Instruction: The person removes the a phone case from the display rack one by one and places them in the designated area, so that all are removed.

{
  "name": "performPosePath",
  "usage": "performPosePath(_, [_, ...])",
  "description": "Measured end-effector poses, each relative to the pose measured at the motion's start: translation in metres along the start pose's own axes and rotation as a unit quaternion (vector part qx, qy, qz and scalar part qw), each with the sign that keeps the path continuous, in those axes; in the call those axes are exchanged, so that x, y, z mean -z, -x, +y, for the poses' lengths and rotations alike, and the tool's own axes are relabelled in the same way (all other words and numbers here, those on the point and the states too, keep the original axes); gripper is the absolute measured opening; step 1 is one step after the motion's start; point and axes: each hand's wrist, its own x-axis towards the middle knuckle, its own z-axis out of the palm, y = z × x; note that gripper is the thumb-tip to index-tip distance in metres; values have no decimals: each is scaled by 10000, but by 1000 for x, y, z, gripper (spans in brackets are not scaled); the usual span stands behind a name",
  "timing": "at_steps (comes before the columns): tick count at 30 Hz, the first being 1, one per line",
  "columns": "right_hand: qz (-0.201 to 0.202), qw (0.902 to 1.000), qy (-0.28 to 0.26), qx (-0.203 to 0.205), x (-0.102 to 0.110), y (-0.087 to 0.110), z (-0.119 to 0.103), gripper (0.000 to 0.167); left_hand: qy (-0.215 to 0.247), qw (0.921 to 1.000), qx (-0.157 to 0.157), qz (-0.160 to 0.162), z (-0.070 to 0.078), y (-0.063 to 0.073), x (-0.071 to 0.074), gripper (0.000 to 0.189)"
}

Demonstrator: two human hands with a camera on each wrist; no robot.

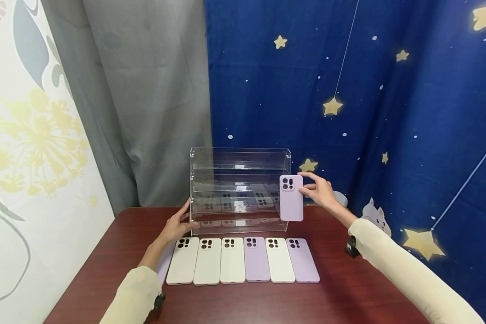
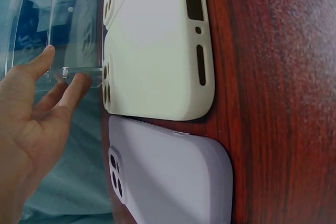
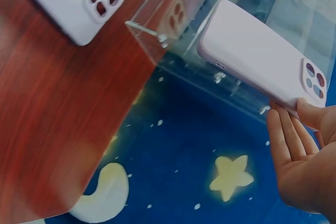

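A clear acrylic display rack (image 1: 240, 191) with several tiers stands on the table. My left hand (image 1: 177, 226) grips its left edge, thumb in front and fingers along the side; in the left wrist view the hand (image 2: 39, 108) reaches round the rack's corner. My right hand (image 1: 321, 191) pinches a lilac phone case (image 1: 291, 202) by its upper right edge. The case is upright, camera cutouts at the top, before the rack's right end. In the right wrist view the thumb and fingers of the hand (image 3: 307, 156) hold the case (image 3: 257, 53) near its camera end.
Several white phone cases (image 1: 232, 265) and lilac phone cases (image 1: 257, 263) lie in a row before the rack. The leftmost lilac case (image 2: 168, 171) is partly hidden by the left arm in the head view. A star-patterned curtain (image 1: 267, 90) hangs behind the table (image 1: 348, 279).
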Motion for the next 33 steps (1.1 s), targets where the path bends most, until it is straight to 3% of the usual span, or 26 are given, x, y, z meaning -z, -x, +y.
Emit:
performPosePath(7, [-38, 10000, -51, -71, 12, 15, 24, 56, 111, 9999, -13, 37, 1, 0, -1, 96])
performPosePath(15, [-102, 9995, 252, -145, 21, 38, 50, 55, 83, 10000, -36, 40, 2, 1, 0, 95])
performPosePath(20, [-105, 9992, 180, -328, 25, 53, 66, 56, 56, 10000, -6, 28, 2, 1, -1, 95])
performPosePath(25, [-188, 9977, 282, -590, 33, 67, 80, 54, -40, 9998, -171, 16, 1, -1, -1, 95])
performPosePath(33, [-591, 9937, -180, -935, 43, 86, 101, 55, -62, 9996, -267, 31, 0, -1, 1, 96])
